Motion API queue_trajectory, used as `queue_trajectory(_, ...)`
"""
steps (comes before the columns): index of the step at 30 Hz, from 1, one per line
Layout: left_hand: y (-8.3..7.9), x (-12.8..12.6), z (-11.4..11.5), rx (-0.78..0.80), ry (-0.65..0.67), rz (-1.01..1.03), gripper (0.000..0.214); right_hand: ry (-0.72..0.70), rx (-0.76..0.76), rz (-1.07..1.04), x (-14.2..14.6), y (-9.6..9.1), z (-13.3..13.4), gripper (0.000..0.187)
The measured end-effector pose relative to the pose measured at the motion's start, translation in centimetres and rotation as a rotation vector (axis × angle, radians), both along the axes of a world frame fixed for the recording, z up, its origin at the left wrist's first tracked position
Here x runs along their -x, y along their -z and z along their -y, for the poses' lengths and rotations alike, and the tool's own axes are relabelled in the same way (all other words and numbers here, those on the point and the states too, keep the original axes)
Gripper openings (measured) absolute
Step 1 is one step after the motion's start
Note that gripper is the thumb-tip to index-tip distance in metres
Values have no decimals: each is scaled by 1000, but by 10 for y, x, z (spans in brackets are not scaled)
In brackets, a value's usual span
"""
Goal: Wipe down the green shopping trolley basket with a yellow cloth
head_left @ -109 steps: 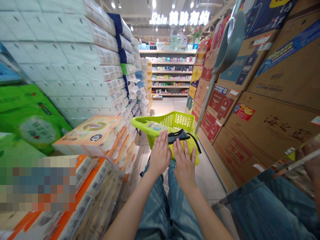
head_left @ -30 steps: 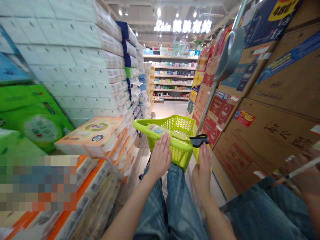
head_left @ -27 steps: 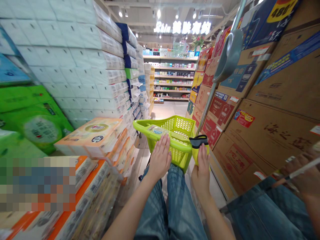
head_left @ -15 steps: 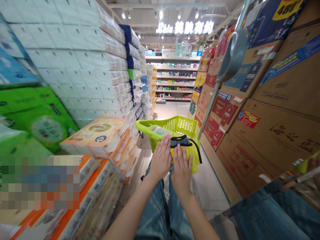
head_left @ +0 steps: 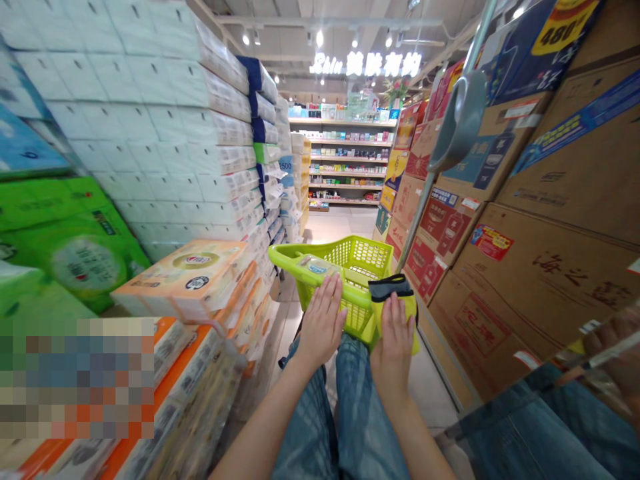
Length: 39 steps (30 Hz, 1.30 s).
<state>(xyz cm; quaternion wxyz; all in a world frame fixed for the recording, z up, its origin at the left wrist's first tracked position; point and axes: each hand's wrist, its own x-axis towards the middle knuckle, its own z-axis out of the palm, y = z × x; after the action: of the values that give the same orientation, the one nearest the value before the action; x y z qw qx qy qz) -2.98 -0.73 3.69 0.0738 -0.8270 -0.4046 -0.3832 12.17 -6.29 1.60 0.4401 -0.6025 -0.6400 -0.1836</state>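
A lime-green shopping basket with perforated sides is in front of my knees. My left hand lies on its near rim, fingers stretched out flat with nothing in them. At the basket's right side, my right hand holds a piece of yellow cloth, its fingers laid over the front and the thumb out of sight. The cloth has a grey band and black trim along its top. A label is set into the basket's rim, left of the cloth.
Tissue packs are stacked high on the left, with orange-and-white packs lower down. Cartons line the right side. A slanted metal pole with a grey holder stands before them. Stocked shelves close off the aisle.
My right hand has moved right, taking the yellow cloth with it and uncovering more of the basket's near side. My left hand stays at the rim. The view has shifted slightly.
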Motion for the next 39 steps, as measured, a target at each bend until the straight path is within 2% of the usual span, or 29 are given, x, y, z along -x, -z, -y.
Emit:
queue_trajectory(4, 2, 1, -1, 18, 11, 15, 60, 9, 58, 124, 42, 5, -5, 72)
queue_trajectory(7, 2, 2, -2, 37, 18, 29, 59, 12, 84, 135, 56, -1, -9, 62)
queue_trajectory(12, 0, 1, -1, 20, 14, 16, 60, 29, 103, 210, 40, -17, -7, 60)
queue_trajectory(17, -3, -2, 0, 7, 0, -10, 60, -17, 52, 327, 0, -4, -4, 66)
queue_trajectory(20, -3, -2, 1, 12, -5, -4, 60, -33, 0, 263, -22, 3, 0, 70)
queue_trajectory(23, -2, -2, 0, 16, -1, -2, 60, -10, -21, 121, -32, 3, 2, 71)
queue_trajectory(26, -1, -1, 0, 14, -1, 8, 60, 8, -4, 67, -22, 0, 1, 72)
queue_trajectory(30, 0, 0, -1, 8, 6, 8, 59, 48, 27, 179, 15, -2, -5, 71)
queue_trajectory(34, 0, 2, -2, 3, 13, 1, 59, 76, 74, 257, 44, -6, -9, 61)
queue_trajectory(36, -1, 4, -3, 2, 23, -6, 59, 79, 83, 268, 45, -6, -8, 59)
queue_trajectory(39, -2, 6, -4, -1, 41, -15, 59, 39, 81, 286, 29, -2, -1, 65)
